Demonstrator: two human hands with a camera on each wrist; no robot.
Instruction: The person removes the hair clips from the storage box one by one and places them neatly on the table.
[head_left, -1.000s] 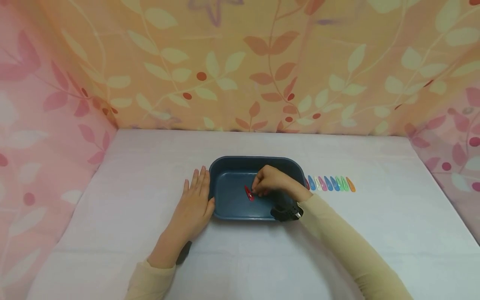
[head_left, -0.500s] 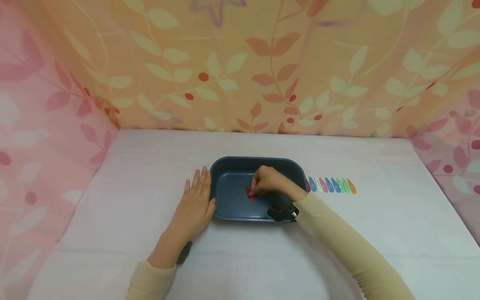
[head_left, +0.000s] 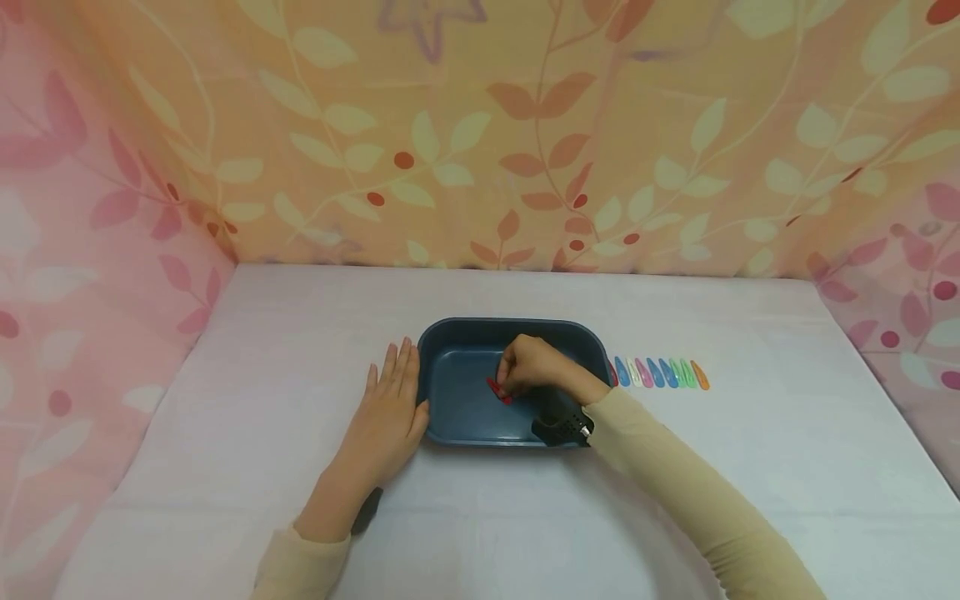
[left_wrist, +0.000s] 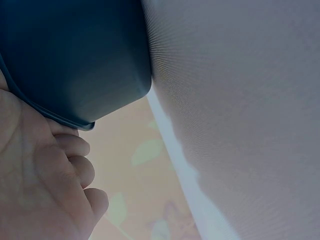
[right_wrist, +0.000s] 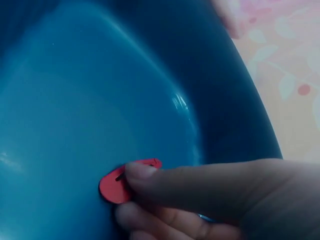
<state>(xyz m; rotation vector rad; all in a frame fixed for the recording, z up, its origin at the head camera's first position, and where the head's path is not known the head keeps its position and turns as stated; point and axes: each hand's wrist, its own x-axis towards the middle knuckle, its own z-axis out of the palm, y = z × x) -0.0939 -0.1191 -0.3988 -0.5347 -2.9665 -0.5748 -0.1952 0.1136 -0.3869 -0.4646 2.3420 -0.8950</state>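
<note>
A dark blue rectangular tray stands mid-table. Inside it, my right hand pinches a red snap hair clip between thumb and fingers, low over the tray floor. The clip's rounded end pokes out past the thumb in the right wrist view; its middle is covered by the thumb. My left hand lies along the tray's left end, fingers straight and pointing away from me, thumb by the rim. In the left wrist view its palm side shows against the tray's outer wall.
Right of the tray, several coloured hair clips lie in a row on the white cloth, with a red one at the rim end partly hidden. Floral fabric hangs behind and on both sides.
My right hand has shifted slightly left onto the red hair clip and taken it between the fingers. The clip has turned a little. My left hand stays at the tray's left end.
</note>
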